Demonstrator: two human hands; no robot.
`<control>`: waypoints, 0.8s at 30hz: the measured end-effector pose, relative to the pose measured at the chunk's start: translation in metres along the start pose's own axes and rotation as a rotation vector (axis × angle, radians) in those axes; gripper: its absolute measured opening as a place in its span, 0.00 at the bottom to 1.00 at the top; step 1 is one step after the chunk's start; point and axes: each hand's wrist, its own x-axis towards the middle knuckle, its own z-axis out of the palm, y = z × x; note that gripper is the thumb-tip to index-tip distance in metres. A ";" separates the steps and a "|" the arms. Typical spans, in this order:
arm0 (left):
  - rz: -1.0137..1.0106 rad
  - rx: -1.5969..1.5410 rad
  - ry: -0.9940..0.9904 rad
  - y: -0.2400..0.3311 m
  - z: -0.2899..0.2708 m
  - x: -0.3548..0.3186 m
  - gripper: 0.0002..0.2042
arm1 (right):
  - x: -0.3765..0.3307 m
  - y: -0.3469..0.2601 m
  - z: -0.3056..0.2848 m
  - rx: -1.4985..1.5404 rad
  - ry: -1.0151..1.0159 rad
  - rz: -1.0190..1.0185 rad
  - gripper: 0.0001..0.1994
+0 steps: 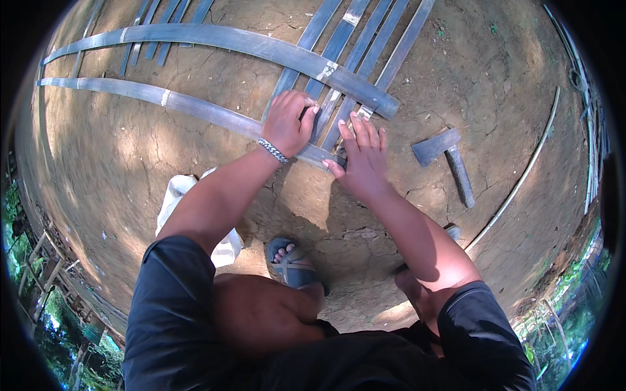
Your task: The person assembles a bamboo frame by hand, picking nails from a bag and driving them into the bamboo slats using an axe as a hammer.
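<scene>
Several flat bamboo slats lie crossed on the ground ahead of me. Two long curved ones run left to right: the far bamboo slat and the near bamboo slat. Crosswise slats lie with them, close together under the far one. My left hand, with a chain bracelet at the wrist, is curled over a crosswise slat where it nears the near slat; the fingertips are partly hidden. To its right, my right hand rests with fingers stretched across the slats' near ends, thumb by the near slat's end.
A hatchet with a short handle lies right of my right hand. Beyond it are a long thin pole and a bundle of thin strips. A white sack sits by my left forearm. More slats lie far left.
</scene>
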 end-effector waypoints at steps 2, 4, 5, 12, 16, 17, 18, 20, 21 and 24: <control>0.009 -0.044 -0.022 -0.003 -0.002 0.000 0.05 | -0.003 0.000 -0.001 -0.033 -0.052 0.029 0.43; 0.029 -0.051 -0.048 -0.006 -0.004 0.000 0.05 | -0.001 -0.003 -0.003 -0.065 -0.131 0.066 0.44; 0.044 -0.059 -0.058 -0.005 -0.003 0.001 0.05 | 0.002 -0.006 -0.008 -0.086 -0.184 0.089 0.44; 0.084 0.001 -0.153 0.004 -0.007 0.002 0.06 | 0.013 -0.016 -0.023 -0.224 -0.334 0.037 0.42; 0.049 -0.014 -0.070 0.002 0.000 -0.003 0.07 | 0.026 -0.022 -0.037 -0.334 -0.479 0.020 0.39; 0.042 -0.028 -0.044 0.002 0.001 -0.004 0.07 | 0.030 -0.026 -0.045 -0.351 -0.543 0.031 0.39; 0.035 -0.023 -0.031 0.002 0.002 -0.005 0.07 | 0.034 -0.029 -0.050 -0.368 -0.608 0.042 0.38; 0.026 -0.010 0.001 0.000 0.004 -0.003 0.07 | 0.036 -0.032 -0.051 -0.381 -0.640 0.045 0.38; 0.028 -0.012 0.011 0.000 0.004 -0.001 0.07 | 0.038 -0.032 -0.052 -0.388 -0.650 0.046 0.38; 0.032 -0.014 0.030 0.002 0.004 -0.005 0.07 | 0.041 -0.030 -0.057 -0.396 -0.655 0.023 0.39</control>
